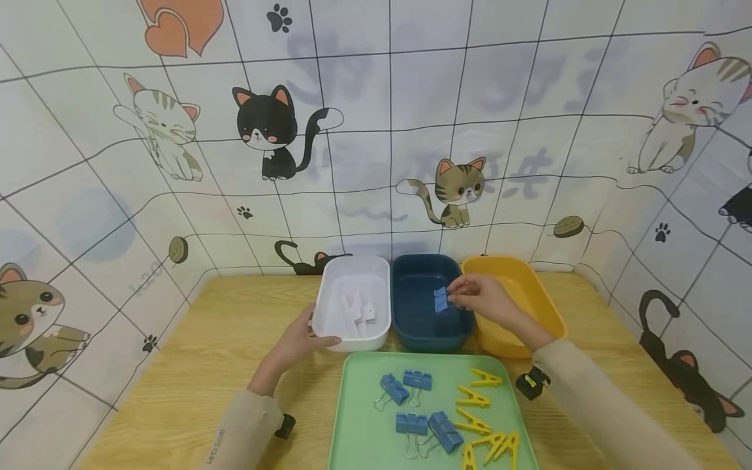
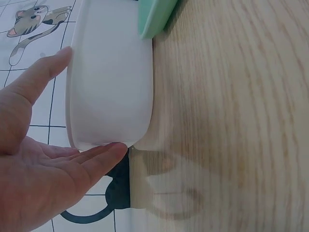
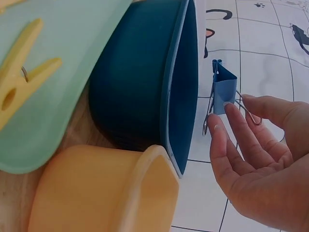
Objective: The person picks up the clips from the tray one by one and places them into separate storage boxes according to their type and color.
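I see the right hand (image 1: 484,299) pinching a blue folded-metal binder clip (image 1: 441,300) by its wire end, fingers nearly together, over the navy bin (image 1: 431,343). The left hand (image 1: 298,338) touches the white bin's (image 1: 361,344) corner, fingers spread and fairly straight, nothing clasped. I read roughly "Lets Slim" on the left sleeve (image 1: 241,424). White pieces (image 1: 358,312) lie inside the white bin; the smooth green tray (image 1: 367,450) carries blue clips (image 1: 410,424) and V-shaped yellow pegs (image 1: 473,397).

A walled nook, whether in a home or a workplace unclear: cartoon-cat sheeting (image 1: 364,163) with a tile-like grid lines three sides, meeting the wood-grain counter (image 1: 226,320) along its back edge.
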`<state>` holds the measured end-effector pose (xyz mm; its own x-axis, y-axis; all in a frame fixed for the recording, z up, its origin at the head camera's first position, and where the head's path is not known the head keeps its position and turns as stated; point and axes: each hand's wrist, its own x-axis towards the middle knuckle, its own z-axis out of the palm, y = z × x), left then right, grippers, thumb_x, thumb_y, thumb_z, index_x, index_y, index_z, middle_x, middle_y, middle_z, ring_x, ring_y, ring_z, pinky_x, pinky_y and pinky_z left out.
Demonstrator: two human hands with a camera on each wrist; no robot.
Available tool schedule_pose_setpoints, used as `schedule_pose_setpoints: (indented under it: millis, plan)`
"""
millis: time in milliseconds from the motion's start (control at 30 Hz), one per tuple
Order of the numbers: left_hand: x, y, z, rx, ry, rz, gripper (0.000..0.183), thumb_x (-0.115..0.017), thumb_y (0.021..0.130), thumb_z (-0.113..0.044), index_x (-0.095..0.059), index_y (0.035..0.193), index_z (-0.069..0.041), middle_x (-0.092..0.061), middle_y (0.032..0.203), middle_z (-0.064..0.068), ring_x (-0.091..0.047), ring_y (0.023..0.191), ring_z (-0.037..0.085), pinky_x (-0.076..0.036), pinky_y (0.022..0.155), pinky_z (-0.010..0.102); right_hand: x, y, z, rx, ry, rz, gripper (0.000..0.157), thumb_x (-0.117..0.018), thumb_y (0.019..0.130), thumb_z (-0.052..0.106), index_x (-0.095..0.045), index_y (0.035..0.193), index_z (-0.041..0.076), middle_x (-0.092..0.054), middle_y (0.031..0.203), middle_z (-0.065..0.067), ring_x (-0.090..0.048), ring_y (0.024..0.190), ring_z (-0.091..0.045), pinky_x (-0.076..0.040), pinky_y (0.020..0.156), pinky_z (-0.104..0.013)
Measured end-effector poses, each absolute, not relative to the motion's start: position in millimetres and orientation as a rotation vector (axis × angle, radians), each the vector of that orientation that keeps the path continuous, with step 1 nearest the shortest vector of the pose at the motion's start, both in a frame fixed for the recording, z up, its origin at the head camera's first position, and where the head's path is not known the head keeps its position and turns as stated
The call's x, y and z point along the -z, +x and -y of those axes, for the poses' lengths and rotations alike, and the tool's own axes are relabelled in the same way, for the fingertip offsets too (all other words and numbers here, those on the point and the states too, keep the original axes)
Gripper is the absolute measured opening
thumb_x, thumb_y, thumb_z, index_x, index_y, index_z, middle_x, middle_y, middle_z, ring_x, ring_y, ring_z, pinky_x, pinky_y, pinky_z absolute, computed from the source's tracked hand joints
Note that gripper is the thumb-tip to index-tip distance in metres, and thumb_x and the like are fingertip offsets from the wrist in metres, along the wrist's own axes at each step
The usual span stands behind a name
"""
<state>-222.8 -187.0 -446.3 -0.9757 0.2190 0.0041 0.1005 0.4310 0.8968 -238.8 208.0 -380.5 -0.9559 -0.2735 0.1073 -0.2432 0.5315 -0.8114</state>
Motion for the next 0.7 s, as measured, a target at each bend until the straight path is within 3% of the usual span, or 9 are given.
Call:
schedule_pose_setpoints:
  millis: [433,700]
  plan:
    - [446,-224,186,-1.642,0.272,-2.504,0.092,-0.083,0.081,-0.013,-0.027,0.153,-0.002,-0.041,0.147,0.025,-0.044,0.132,0.045,-0.039,0.106,0.055,374,-264,-204,1.365,-0.468,-2.758,0.020,-0.065,0.094,0.005,-0.065,0.110,-0.008,-0.071,0.094,-0.016,-0.066,0.081,-0.028,-0.056,0.072,-0.033]
    - [446,-224,185,-1.633,0.264,-2.507,0.093,-0.083,0.081,-0.013,-0.027,0.154,-0.001,-0.040,0.149,0.025,-0.043,0.133,0.045,-0.038,0.106,0.056,377,-278,-200,1.325,-0.437,-2.771,0.019,-0.067,0.093,0.005,-0.066,0.108,-0.007,-0.071,0.093,-0.017,-0.066,0.080,-0.029,-0.057,0.073,-0.040]
